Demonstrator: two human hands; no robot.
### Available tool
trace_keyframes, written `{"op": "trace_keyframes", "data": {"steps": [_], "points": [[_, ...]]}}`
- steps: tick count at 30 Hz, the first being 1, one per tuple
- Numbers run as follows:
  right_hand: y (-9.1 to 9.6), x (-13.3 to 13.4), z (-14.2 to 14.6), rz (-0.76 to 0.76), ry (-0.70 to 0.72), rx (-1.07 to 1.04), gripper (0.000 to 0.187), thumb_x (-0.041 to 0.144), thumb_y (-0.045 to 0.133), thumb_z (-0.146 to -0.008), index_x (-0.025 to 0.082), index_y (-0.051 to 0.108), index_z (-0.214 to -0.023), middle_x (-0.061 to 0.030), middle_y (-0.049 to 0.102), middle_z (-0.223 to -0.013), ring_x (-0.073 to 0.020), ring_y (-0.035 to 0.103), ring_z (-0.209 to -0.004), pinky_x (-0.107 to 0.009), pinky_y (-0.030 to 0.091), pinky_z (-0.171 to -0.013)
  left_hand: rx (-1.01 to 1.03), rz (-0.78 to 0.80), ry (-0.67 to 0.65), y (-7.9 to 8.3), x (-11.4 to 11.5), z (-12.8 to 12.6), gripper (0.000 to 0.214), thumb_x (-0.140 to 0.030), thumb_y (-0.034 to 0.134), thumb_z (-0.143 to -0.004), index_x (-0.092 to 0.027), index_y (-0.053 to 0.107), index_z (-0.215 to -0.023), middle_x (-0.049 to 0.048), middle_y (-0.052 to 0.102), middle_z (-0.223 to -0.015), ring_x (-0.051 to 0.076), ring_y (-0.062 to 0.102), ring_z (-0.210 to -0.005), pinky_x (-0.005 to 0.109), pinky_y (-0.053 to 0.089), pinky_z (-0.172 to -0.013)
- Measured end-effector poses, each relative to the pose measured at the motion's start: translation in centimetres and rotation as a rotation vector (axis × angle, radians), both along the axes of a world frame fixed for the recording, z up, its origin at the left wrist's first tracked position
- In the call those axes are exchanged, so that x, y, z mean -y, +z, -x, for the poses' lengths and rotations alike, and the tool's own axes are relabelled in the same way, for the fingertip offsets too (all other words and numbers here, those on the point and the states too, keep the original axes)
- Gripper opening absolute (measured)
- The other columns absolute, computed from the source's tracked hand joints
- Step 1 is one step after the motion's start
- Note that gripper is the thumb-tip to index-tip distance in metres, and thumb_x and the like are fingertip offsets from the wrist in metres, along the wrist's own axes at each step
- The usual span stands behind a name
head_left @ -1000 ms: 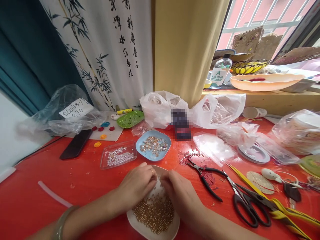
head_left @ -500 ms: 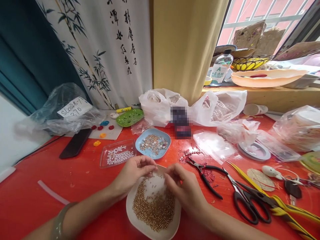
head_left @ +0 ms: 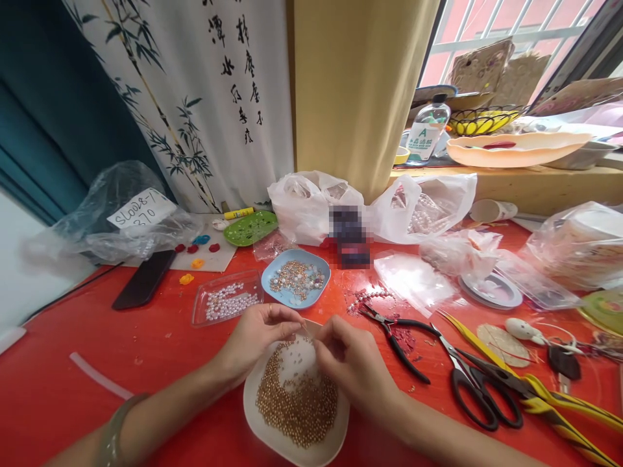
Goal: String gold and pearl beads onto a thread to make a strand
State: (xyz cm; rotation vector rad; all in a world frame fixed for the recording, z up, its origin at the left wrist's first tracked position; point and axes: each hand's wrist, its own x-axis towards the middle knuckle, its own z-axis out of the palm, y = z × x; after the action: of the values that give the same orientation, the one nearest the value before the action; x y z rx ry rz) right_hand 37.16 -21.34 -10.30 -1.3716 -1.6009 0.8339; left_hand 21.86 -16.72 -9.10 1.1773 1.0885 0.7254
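A white dish (head_left: 253, 402) of small gold beads (head_left: 302, 408) stands before me, its far part showing bare patches between scattered beads. Over its far left rim is my left hand (head_left: 263, 334), thumb and forefinger pinched together. My right hand (head_left: 343, 353) is closed in a pinch over the far right rim, its fingers curled. The fingertips of both hands come close to each other, with a faint thin strand perhaps between them. What each pinch holds is too small to make out. Beyond the hands are a blue dish (head_left: 267, 285) of mixed beads and a clear tray (head_left: 197, 311) of pearl beads.
Right of the dish lie black-handled pliers (head_left: 406, 357), scissors (head_left: 479, 395) and yellow-handled pliers (head_left: 549, 405). A phone (head_left: 145, 280) rests at left. White plastic bags (head_left: 299, 204) line the back of the red table (head_left: 170, 350). A spool (head_left: 491, 292) sits at right.
The fingertips of both hands have drawn slightly nearer each other above the dish. The whole view has shifted a little; the surrounding things stay in place.
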Motion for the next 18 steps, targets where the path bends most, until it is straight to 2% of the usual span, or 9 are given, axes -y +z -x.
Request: {"op": "trace_keyframes", "data": {"steps": [18], "points": [[0.05,-0.11,0.09,-0.026,-0.031,0.03,0.011,0.016,0.042,-0.063,0.019,0.039,-0.053,0.0024,0.047,-0.045,-0.0073,0.042,-0.04,-0.019,0.031,-0.038,0.098,0.071,0.029,-0.45,0.0,0.08,0.012,-0.021,0.07,-0.059,-0.016,0.068,-0.07,0.0018,0.067,-0.067,0.01,0.059,-0.059,0.021,0.044,-0.059]]}}
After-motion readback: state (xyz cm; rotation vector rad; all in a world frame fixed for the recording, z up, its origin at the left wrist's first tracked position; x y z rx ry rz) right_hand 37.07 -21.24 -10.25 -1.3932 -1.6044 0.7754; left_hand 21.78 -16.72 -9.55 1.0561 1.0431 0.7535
